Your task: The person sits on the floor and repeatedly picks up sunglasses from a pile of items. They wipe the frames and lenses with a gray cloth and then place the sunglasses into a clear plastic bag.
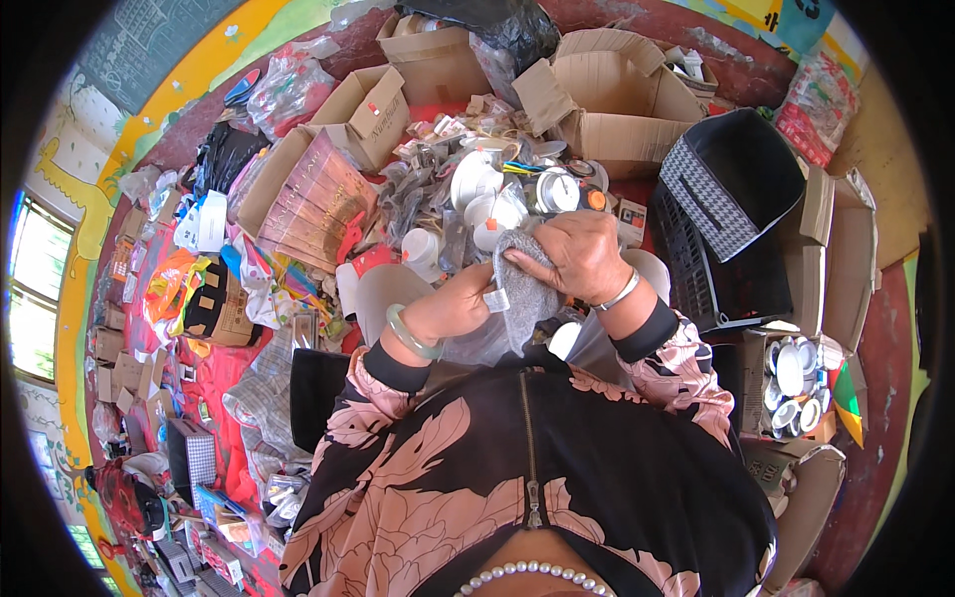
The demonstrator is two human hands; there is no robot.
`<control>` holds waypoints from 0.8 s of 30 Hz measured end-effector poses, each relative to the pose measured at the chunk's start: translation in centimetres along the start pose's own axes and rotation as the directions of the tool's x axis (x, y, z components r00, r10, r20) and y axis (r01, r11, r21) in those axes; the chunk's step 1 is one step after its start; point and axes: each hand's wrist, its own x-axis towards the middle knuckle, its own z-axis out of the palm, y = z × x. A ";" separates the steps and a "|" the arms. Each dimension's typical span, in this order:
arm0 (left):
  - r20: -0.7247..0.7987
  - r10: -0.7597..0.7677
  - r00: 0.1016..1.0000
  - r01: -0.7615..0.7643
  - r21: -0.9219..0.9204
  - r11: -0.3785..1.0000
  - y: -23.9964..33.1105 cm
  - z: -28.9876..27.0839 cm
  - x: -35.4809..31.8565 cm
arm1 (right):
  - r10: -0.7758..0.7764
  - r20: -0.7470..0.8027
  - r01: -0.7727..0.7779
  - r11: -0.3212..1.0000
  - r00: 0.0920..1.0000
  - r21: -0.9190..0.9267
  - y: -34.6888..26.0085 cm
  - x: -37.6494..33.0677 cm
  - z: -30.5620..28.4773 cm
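A grey fuzzy piece of fabric point(528, 298) with a small white tag point(496, 300) is held up between both hands, in front of my lap. My right hand point(585, 254) wraps its fingers round the upper end, thumb lying along the cloth. Closed in a pinch, my left hand point(453, 306) grips its left edge beside the tag. What the cloth is, I cannot tell. Clear plastic point(477, 343) lies on my lap below it. Just beyond the hands sit white round containers point(477, 179) and a white tub point(422, 249) on a heap of small bagged goods point(403, 184).
Open cardboard boxes point(627, 95) stand behind the heap. On the right are a black checked storage bin point(711, 189), a black crate point(691, 264) and a box of white round items point(791, 368). A fan-shaped pink panel point(316, 204) and mixed clutter spread across the red floor point(214, 378) at left.
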 end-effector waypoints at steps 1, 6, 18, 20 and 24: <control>0.022 -0.008 1.000 0.008 0.005 1.000 -0.1 -0.1 0.1 | -0.005 -0.026 0.005 1.000 1.000 0.009 0.1 0.0 0.1; 0.042 -0.055 0.998 0.052 0.064 0.997 -0.7 -1.1 -0.3 | 0.042 -0.037 -0.040 0.998 0.998 0.038 0.6 -0.2 0.2; -0.435 -0.267 0.860 -0.145 -0.710 0.689 1.4 -4.6 -1.4 | 0.915 0.182 -0.216 -0.109 0.360 0.970 5.6 -1.4 -4.5; -0.498 -0.208 0.842 -0.204 -0.650 0.732 2.2 -4.0 -0.1 | 0.857 0.260 -0.102 -0.241 0.445 0.965 4.8 -1.3 -3.4; -0.597 -0.118 0.793 -0.259 -0.506 0.823 2.9 -2.7 2.1 | 0.735 0.430 -0.038 -0.485 0.524 0.874 2.2 0.0 -1.2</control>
